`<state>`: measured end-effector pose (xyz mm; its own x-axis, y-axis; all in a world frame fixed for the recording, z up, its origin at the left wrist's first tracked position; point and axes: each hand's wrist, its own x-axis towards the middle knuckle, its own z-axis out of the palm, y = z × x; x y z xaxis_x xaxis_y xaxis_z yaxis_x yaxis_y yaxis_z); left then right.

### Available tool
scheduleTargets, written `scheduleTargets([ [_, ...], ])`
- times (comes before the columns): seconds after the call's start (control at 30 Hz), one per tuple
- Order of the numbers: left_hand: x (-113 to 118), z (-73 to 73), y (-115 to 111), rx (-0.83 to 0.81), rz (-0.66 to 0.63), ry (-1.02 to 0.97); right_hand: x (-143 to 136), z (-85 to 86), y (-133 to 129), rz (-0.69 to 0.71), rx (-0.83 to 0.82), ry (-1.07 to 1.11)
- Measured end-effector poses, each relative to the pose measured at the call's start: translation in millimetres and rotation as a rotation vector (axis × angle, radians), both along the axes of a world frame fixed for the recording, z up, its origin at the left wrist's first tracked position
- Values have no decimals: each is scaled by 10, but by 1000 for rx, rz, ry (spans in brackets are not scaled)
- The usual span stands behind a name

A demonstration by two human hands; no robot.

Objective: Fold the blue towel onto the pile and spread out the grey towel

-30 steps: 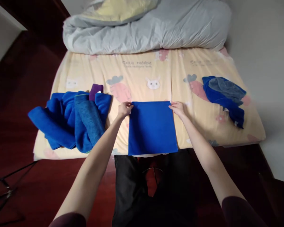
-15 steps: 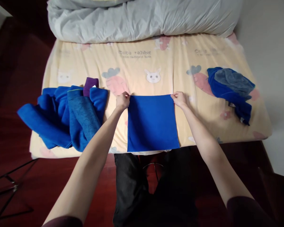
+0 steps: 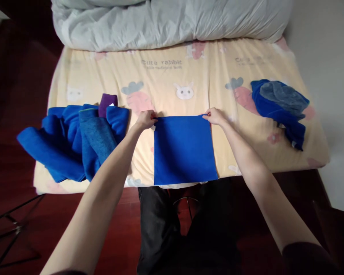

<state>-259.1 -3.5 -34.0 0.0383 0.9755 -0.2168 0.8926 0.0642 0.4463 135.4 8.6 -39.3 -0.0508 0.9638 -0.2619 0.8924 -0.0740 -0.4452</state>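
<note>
My left grip [image 3: 145, 119] and right grip [image 3: 215, 115] pinch the far corners of the blue cloth [image 3: 184, 151], lying flat at the bed [image 3: 189, 72]'s near edge, one piled heap [image 3: 74, 137] apparently unfolded.

Left hand [image 3: 145, 119], right hand [image 3: 215, 116]: arms extended, fingers pinched.

Person's clothing, seen from the head camera

Both forearms are left bare from the hands up to near the elbows. The left hand [image 3: 145, 119] and right hand [image 3: 215, 116] are ungloved, and no rings or watch can be made out. A dark maroon sleeve [image 3: 306, 259] is seen on the right upper arm. Black trousers [image 3: 157, 229] are worn, creased at the thighs, below the bed's near edge.
</note>
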Motion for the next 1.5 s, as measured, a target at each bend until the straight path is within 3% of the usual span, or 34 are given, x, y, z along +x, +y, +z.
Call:
scheduleTargets([
  [0.13,-47,8,84,76,117,-36,-31,-93,213,-66,123,27],
  [0.27,195,-47,-55,324,167,-16,-437,-104,152,-114,312,-1],
  [0.37,506,-175,-374,478,-32,10,-851,-91,-232,84,447,-26],
  [0.43,636,-316,-572,444,-212,-8,-991,-139,-521,303,446,-6],
  [0.5,645,-474,-658,387,-276,-38,-953,-229,-680,441,390,-4],
  [0.53,613,-546,-648,373,-255,-54,-882,-276,-686,433,360,-16],
  [0.6,529,-638,-548,371,-163,-86,-716,-337,-574,278,304,-63],
  [0.67,501,-635,-431,383,-81,-113,-628,-328,-424,95,268,-113],
  [0.73,577,-552,-424,407,-60,-118,-679,-269,-410,50,286,-133],
  [0.8,717,-457,-595,439,-117,-100,-815,-218,-613,155,349,-112],
  [0.93,854,-419,-1248,406,-240,-86,-879,-252,-1261,428,355,-54],
  [1.0,798,-449,-1501,369,-174,-82,-743,-299,-1402,373,324,-64],
  [1.1,748,-447,-1668,328,-62,-57,-597,-305,-1375,169,298,-110],
  [1.2,893,-377,-1786,335,-77,-37,-752,-219,-1486,144,315,-113],
  [1.3,1070,-343,-2056,348,-176,-42,-988,-171,-1942,333,341,-60],
  [1.37,1068,-371,-2289,331,-208,-46,-988,-204,-2288,392,331,-48],
  [1.5,760,-469,-2651,325,-121,-76,-578,-336,-2659,213,350,-70],
])
